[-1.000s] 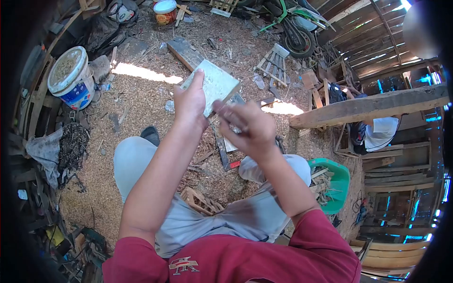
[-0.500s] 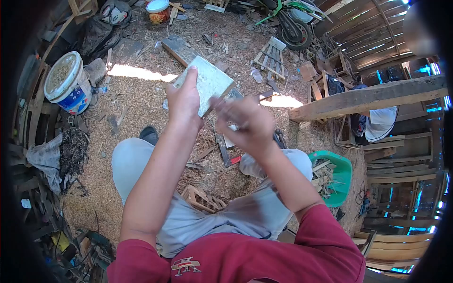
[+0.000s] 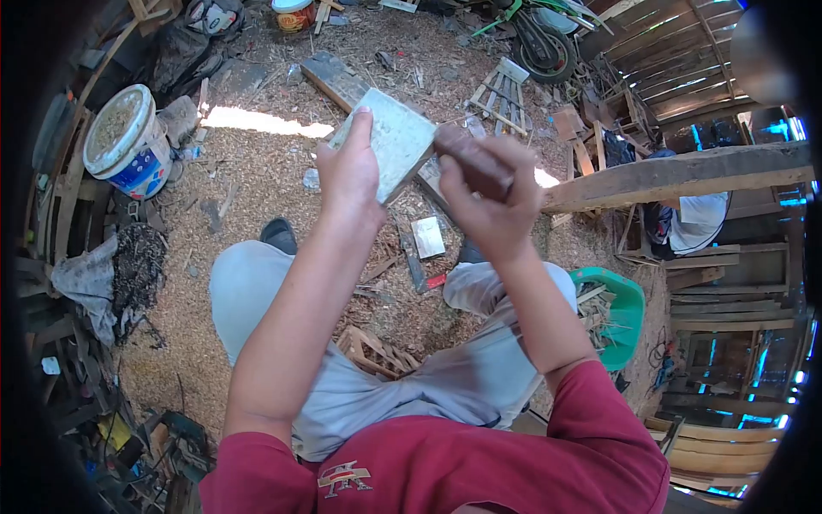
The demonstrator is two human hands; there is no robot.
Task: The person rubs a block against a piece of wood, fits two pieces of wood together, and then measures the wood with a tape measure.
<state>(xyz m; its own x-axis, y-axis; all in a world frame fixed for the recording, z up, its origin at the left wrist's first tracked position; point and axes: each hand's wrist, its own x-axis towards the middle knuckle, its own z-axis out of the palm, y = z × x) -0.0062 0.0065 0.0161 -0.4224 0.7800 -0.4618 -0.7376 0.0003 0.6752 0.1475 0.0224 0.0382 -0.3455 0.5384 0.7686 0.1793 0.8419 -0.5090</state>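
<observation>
Left fingers (image 3: 361,128) gripping slab (image 3: 394,137), right fingers (image 3: 515,157) curled round block (image 3: 476,164)

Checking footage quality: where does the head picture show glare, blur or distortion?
Head view: a sunlit patch glares on the floor; the brown block in the right hand looks blurred, probably from motion; the pale slab is clearer; a hazy round spot sits upper right; wide-angle edges curve into black.

Daylight cuts through gaps in the plank wall (image 3: 672,53) to my right, glaring bluish-white. A burnt-out strip of sunlight (image 3: 265,122) crosses the otherwise softly lit floor (image 3: 184,334). The right hand (image 3: 499,184) looks slightly blurred; a pale, unfocused smudge (image 3: 765,60) hangs upper right. Edges bow, corners sinking into black.
</observation>
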